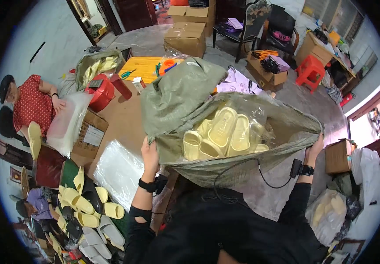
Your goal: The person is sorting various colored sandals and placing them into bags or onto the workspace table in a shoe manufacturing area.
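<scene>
A large green woven sack gapes in front of me, its mouth stretched wide. My left hand is closed on the sack's left edge, and my right hand grips the rim at the far right corner. Inside lie several pale yellow slide slippers, bunched toward the left, some under clear plastic. The sack's right part sags into a shadowed hollow. Both wrists carry black straps with small devices; a black cable runs from the right one across the sack's near side.
Clear plastic bags lie on the brown table at left. Beyond are a red round container, an orange board and scissors. A co-worker in red handles plastic sheets. Loose slippers heap lower left; a red stool stands back right.
</scene>
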### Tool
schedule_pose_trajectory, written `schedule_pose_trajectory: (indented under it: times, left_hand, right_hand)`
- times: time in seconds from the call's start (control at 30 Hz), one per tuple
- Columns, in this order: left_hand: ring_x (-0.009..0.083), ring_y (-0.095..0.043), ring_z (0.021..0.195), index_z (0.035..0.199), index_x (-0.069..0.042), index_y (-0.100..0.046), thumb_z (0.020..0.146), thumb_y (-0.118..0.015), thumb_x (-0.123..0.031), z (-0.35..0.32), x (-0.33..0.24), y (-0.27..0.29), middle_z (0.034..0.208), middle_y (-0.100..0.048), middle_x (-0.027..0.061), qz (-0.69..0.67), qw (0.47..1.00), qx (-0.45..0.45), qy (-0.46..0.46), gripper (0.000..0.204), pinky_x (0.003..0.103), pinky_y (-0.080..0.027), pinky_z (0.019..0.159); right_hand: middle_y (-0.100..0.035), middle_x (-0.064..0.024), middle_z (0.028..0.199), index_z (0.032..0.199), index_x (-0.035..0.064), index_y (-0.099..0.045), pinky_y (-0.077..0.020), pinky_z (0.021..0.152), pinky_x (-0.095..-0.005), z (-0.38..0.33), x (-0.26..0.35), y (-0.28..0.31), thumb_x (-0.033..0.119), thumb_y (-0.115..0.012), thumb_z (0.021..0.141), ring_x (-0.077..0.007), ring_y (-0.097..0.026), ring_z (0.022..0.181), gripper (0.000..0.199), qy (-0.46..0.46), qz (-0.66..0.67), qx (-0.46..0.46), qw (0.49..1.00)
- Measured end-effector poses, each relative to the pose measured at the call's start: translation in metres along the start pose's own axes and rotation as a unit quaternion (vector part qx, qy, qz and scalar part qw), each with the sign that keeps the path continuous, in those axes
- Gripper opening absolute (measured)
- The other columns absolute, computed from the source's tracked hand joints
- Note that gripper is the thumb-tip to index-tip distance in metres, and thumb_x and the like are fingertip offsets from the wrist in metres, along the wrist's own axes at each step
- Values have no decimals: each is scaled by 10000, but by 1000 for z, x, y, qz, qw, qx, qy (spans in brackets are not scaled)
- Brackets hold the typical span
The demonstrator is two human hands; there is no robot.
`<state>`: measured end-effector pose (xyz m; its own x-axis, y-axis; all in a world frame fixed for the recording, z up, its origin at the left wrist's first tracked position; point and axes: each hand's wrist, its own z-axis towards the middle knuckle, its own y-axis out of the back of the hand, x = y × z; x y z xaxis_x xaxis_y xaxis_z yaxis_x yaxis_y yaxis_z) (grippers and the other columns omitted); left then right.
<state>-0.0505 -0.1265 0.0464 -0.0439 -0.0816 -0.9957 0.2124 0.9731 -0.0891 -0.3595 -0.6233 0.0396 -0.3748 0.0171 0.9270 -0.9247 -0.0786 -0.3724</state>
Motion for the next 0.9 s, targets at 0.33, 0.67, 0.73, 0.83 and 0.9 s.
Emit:
schedule_pose_trajectory:
  times: [0.33, 0.67, 0.73, 0.83, 0.9]
  left_hand:
    - [149, -508, 920, 1082, 31, -490, 875, -399, -49, -15, 30, -19, 1009, -572, 90, 3, 999, 40, 3, 240, 252, -380, 819]
    - [155, -497, 881, 1010, 24, -492, 874, -394, -47, -46, 60, -16, 956, -560, 93, 101, 995, 23, -1, 182, 267, -384, 796]
    - [171, -504, 893, 1045, 18, -481, 862, -439, -61, -48, 56, -22, 979, -557, 102, 112, 993, 40, 24, 204, 280, -391, 801]
    - [181, -506, 930, 1089, 16, -460, 824, -511, -53, -57, 42, -26, 1014, -551, 110, 123, 989, 34, 67, 278, 285, -392, 821]
    - [185, -504, 957, 1119, 14, -439, 802, -540, -38, -64, 36, -26, 1042, -544, 118, 134, 988, 34, 65, 337, 288, -390, 836]
  right_hand:
    - [-582, -88, 867, 971, -33, -554, -460, 653, -310, 46, -52, 3, 266, -500, 863, -178, -564, 729, 323, -33, -73, -19, 997]
    - [-585, -173, 976, 1129, -57, -480, -474, 661, -366, 43, -66, -20, 277, -551, 800, -255, -582, 824, 474, -89, -510, 149, 843]
    - [-554, -210, 1033, 1138, -57, -469, -465, 700, -383, 57, -56, -32, 254, -562, 773, -304, -566, 872, 488, -80, -604, 128, 783]
    - [-448, -257, 1192, 1183, -49, -419, -399, 855, -411, 14, -36, -69, 201, -589, 716, -394, -476, 1035, 555, 154, -709, 46, 687]
    - [-415, -218, 1238, 1219, -13, -386, -305, 953, -410, -32, -20, -103, 219, -616, 704, -355, -402, 1133, 610, 420, -680, 113, 590]
